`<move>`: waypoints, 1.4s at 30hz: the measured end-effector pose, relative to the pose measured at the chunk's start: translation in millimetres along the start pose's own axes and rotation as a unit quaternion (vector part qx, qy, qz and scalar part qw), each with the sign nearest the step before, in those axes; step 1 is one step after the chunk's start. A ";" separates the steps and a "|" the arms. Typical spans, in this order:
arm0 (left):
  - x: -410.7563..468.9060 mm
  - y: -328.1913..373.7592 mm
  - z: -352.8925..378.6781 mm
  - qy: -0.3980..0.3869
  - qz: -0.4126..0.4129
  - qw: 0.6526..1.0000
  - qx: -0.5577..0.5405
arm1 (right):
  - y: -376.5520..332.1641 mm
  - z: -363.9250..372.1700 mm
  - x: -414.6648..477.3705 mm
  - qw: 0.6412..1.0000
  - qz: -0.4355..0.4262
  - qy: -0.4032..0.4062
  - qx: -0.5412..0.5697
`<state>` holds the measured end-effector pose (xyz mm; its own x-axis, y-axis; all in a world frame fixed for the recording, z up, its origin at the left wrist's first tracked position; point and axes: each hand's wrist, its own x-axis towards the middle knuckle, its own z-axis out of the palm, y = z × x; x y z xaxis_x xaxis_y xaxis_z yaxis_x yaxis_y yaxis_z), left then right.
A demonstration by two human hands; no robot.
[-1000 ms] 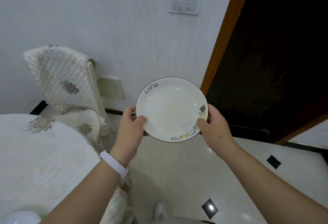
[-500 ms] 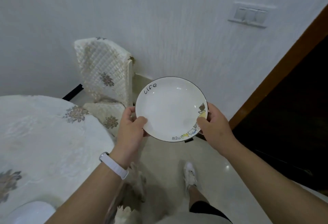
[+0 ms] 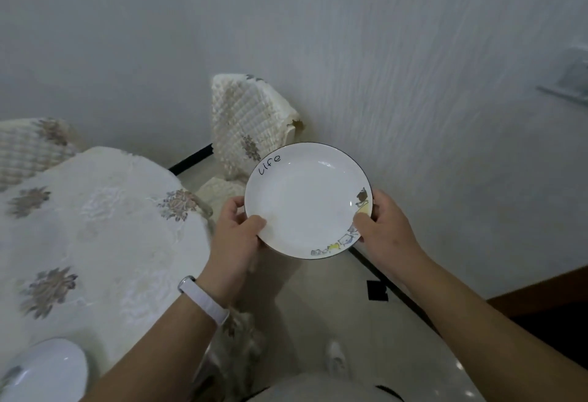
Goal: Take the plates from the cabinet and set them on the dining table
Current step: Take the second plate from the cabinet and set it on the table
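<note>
A: Where's our plate (image 3: 305, 201)?
B: Between our hands: left hand (image 3: 235, 236) and right hand (image 3: 385, 230) each pinch its rim, thumbs on top. The dining table (image 3: 95, 226) lies left of the left hand.
A: Risk?
B: Swinging left, we could clip the table edge, jarring our rim-only grip.

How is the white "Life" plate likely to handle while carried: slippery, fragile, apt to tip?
Probably stiff and breakable: the plate looks like glazed ceramic. Its glossy highlights suggest a slippery rim, so the left hand and right hand pinching opposite edges seems sensible. Held about level, it probably won't tip.
</note>
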<state>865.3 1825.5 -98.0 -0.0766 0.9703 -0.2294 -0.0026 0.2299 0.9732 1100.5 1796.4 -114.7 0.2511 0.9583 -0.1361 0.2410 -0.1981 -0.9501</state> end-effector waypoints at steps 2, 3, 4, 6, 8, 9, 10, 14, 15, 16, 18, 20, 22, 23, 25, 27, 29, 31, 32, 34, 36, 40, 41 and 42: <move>4.8 6.0 11.5 0.017 0.002 1.000 -0.009 | -2.5 -8.6 20.1 1.000 -0.007 -0.022 -0.002; 6.6 8.2 15.7 0.027 0.005 1.000 -0.014 | -4.4 -10.8 29.9 0.999 -0.013 -0.034 0.000; 7.9 9.9 19.0 0.040 0.005 0.999 -0.016 | -6.8 -11.6 39.3 0.999 -0.020 -0.047 0.005; 7.2 12.5 22.4 0.065 -0.004 0.998 -0.021 | -11.4 -8.6 54.7 0.997 -0.029 -0.077 0.013; 6.6 14.8 20.6 0.091 -0.010 0.995 -0.033 | -13.4 -0.6 65.6 0.993 -0.039 -0.108 0.013; 7.5 16.6 18.1 0.104 -0.011 0.994 -0.040 | -14.3 4.0 71.3 0.991 -0.044 -0.122 0.010; 9.0 17.9 15.2 0.117 -0.012 0.992 -0.045 | -15.6 8.7 76.9 0.989 -0.049 -0.137 0.006; 17.9 14.1 6.6 0.156 -0.014 0.987 -0.047 | -19.5 26.3 98.3 0.981 -0.066 -0.180 0.011; 20.8 12.2 5.2 0.164 -0.015 0.985 -0.049 | -19.7 30.3 103.6 0.980 -0.068 -0.188 0.009; 24.1 10.4 4.2 0.170 -0.016 0.984 -0.052 | -19.7 34.0 109.0 0.978 -0.070 -0.194 0.004; 32.7 7.0 2.2 0.179 -0.020 0.982 -0.062 | -19.2 41.2 120.3 0.976 -0.068 -0.205 -0.010; 43.8 3.2 -0.4 0.186 -0.027 0.980 -0.071 | -18.5 48.5 131.4 0.976 -0.061 -0.209 -0.018; 59.1 -0.9 -2.6 0.190 -0.035 0.979 -0.073 | -16.9 55.9 144.6 0.975 -0.057 -0.212 -0.024; 67.6 -2.3 -3.7 0.189 -0.039 0.978 -0.073 | -16.4 59.6 151.6 0.975 -0.054 -0.214 -0.028; 89.3 -3.7 -7.5 0.193 -0.052 0.976 -0.084 | -16.0 70.9 170.4 0.975 -0.043 -0.215 -0.031; 105.1 -2.9 -10.0 0.195 -0.063 0.974 -0.094 | -18.0 79.7 184.2 0.975 -0.032 -0.217 -0.029; 126.2 -0.4 -19.3 0.202 -0.068 0.973 -0.094 | -23.7 95.7 202.9 0.974 -0.025 -0.223 -0.037; 145.9 2.9 -32.7 0.207 -0.059 0.973 -0.089 | -32.3 114.8 221.4 0.971 -0.026 -0.232 -0.045; 154.9 4.9 -40.1 0.208 -0.056 0.972 -0.089 | -37.2 124.9 230.0 0.970 -0.028 -0.234 -0.051; 170.7 7.9 -56.0 0.212 -0.054 0.972 -0.090 | -48.3 145.8 245.0 0.968 -0.031 -0.243 -0.058; 184.8 11.0 -74.1 0.219 -0.053 0.970 -0.092 | -57.7 166.6 256.2 0.964 -0.042 -0.255 -0.059; 209.6 21.1 -110.4 0.230 -0.036 0.968 -0.092 | -76.8 204.0 272.8 0.960 -0.073 -0.261 -0.072; 213.0 23.2 -117.9 0.235 -0.033 0.967 -0.090 | -81.8 211.9 275.3 0.959 -0.077 -0.264 -0.071; 215.5 24.3 -124.6 0.239 -0.030 0.966 -0.090 | -86.7 218.8 277.2 0.957 -0.082 -0.269 -0.071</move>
<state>724.5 2030.8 -121.9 -0.5233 0.7996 -0.2944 -0.1913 0.2265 0.9550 944.1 2124.3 -131.5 -0.3112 0.9384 -0.1501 0.3703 -0.0257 -0.9286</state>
